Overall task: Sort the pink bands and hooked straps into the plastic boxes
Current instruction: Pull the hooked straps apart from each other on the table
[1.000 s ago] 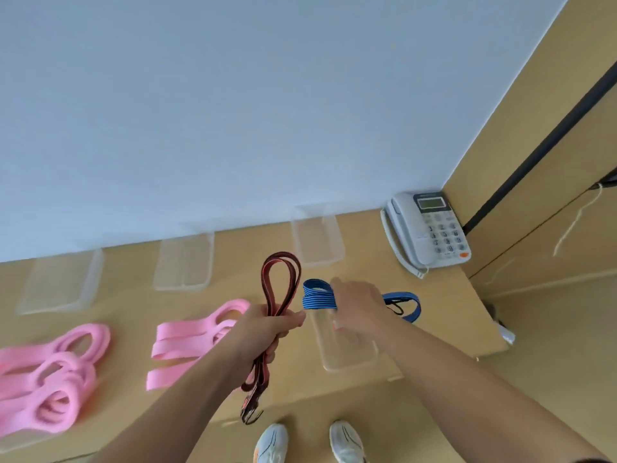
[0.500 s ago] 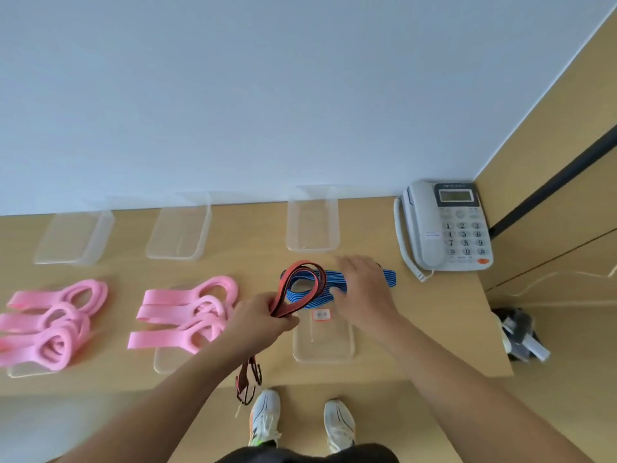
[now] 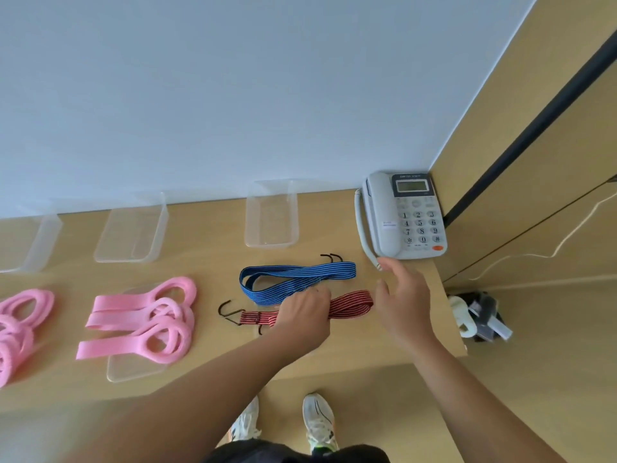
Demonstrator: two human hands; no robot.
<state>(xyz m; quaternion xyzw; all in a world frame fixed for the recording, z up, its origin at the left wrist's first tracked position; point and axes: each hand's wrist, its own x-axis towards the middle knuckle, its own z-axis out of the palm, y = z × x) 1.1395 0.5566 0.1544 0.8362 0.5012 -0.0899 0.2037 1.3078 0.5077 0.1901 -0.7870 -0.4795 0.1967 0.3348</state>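
On the pale wooden desk (image 3: 207, 259) lie two flat, ribbed elastic straps with dark metal hooks: a folded blue-and-black striped strap (image 3: 293, 279) and, just nearer the person, a red-and-black striped strap (image 3: 350, 304) stretched sideways, its hooks at the left end. The left hand (image 3: 305, 317) rests curled on the middle of the red strap, fingers closed on it, while the right hand (image 3: 400, 295) hovers just beside the strap's right end, fingers spread and holding nothing. Three clear rectangular plastic boxes stand in a row by the blue-grey wall: one behind the straps (image 3: 271, 215), one left of it (image 3: 133, 232), one partly cut off at the left edge (image 3: 26, 242). Two heaps of soft pink looped bands (too tangled to count) lie on the left; the nearer heap (image 3: 143, 319) sits over a fourth clear box (image 3: 133, 369), the other (image 3: 20, 329) at the frame edge. One grey push-button telephone (image 3: 404, 215) occupies the right corner.
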